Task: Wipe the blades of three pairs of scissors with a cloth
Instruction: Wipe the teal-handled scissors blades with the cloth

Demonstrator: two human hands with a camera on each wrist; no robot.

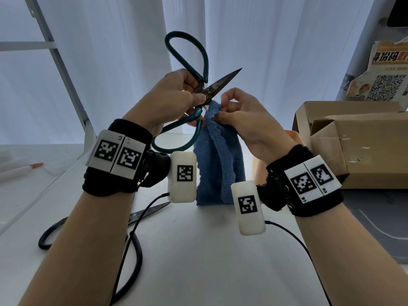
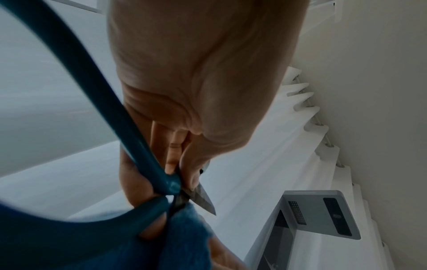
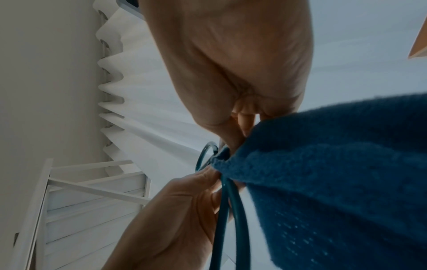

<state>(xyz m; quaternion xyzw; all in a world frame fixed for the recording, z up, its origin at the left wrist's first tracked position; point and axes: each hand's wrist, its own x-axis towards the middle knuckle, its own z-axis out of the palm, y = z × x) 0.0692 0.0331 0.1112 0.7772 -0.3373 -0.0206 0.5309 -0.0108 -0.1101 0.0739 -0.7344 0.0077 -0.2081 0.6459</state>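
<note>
My left hand (image 1: 176, 100) grips a pair of teal-handled scissors (image 1: 194, 69) near the pivot, held up above the table with the blades spread. One dark blade (image 1: 223, 83) points up and right; the other is wrapped in the blue cloth (image 1: 218, 155). My right hand (image 1: 238, 115) pinches the cloth's top around that hidden blade, and the rest of the cloth hangs down to the table. In the left wrist view the bare blade (image 2: 204, 200) sticks out past my thumb beside the teal handle (image 2: 129, 127). The right wrist view shows the cloth (image 3: 323, 173) bunched at my fingers.
A black-handled pair of scissors (image 1: 88, 230) lies on the white table (image 1: 198, 261) under my left forearm. An open cardboard box (image 1: 353, 142) stands at the right. A white pen (image 1: 22, 170) lies at the far left. White curtains hang behind.
</note>
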